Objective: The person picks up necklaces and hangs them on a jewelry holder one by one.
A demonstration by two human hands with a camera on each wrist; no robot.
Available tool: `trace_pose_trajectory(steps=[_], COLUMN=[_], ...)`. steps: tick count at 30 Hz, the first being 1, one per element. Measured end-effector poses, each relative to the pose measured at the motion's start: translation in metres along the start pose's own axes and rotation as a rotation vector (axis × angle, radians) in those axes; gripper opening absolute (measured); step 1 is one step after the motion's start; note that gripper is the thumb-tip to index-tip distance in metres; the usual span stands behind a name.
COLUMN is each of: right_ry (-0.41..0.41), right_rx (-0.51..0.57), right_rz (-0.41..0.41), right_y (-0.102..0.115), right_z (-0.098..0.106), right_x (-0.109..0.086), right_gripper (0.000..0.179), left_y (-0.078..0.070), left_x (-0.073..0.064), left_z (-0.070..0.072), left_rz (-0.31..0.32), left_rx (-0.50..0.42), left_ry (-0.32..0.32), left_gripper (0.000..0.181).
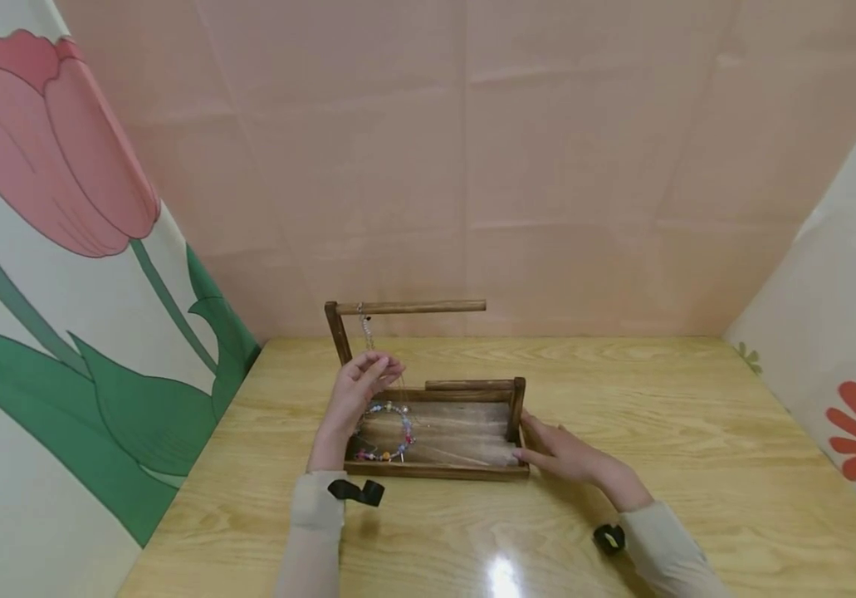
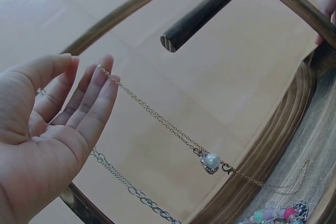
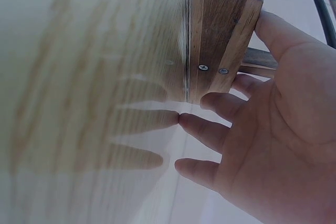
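A dark wooden jewelry stand (image 1: 438,472) with a tray base sits on the table. My left hand (image 1: 356,390) is above its left end, fingertips pinching a thin gold necklace (image 2: 157,115). A pearl pendant (image 2: 212,161) hangs on the necklace, whose lower end trails toward the tray. From the tall upper rod (image 1: 428,306) hangs a silver chain (image 1: 366,325). Inside the tray lies a colorful beaded bracelet (image 1: 408,428), partly hidden by my left hand and forearm. At the stand's right end, my right hand (image 1: 565,457) grips the corner, thumb and fingers on opposite sides.
A shorter lower rod (image 1: 470,384) extends left from the right post (image 1: 517,411). The wood-grain table (image 1: 659,415) meets a pink backdrop (image 1: 547,166) behind. Black straps (image 1: 356,491) dangle near both wrists.
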State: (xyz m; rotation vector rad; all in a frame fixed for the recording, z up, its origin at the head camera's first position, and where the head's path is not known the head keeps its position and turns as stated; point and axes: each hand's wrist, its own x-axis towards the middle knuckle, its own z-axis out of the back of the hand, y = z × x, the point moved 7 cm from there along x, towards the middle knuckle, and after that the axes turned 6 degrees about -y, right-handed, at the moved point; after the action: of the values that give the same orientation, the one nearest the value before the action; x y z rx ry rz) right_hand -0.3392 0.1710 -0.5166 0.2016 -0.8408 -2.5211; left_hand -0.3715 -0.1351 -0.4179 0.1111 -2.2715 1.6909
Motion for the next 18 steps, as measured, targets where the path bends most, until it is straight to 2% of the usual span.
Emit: trace_pose_trajectory(steps=[9, 18], right_ry=[0.007, 0.008], right_rx=[0.006, 0.013], right_rz=[-0.018, -0.014], right_y=[-0.003, 0.0], right_z=[-0.001, 0.0], right_x=[0.0, 0.0], right_gripper=[0.077, 0.077], left_y=[0.002, -0.007], left_x=[0.002, 0.006], left_z=[-0.001, -0.004], left_rz=[-0.047, -0.058], left_rx=[0.019, -0.016], left_ry=[0.017, -0.001], left_gripper=[0.02, 0.014])
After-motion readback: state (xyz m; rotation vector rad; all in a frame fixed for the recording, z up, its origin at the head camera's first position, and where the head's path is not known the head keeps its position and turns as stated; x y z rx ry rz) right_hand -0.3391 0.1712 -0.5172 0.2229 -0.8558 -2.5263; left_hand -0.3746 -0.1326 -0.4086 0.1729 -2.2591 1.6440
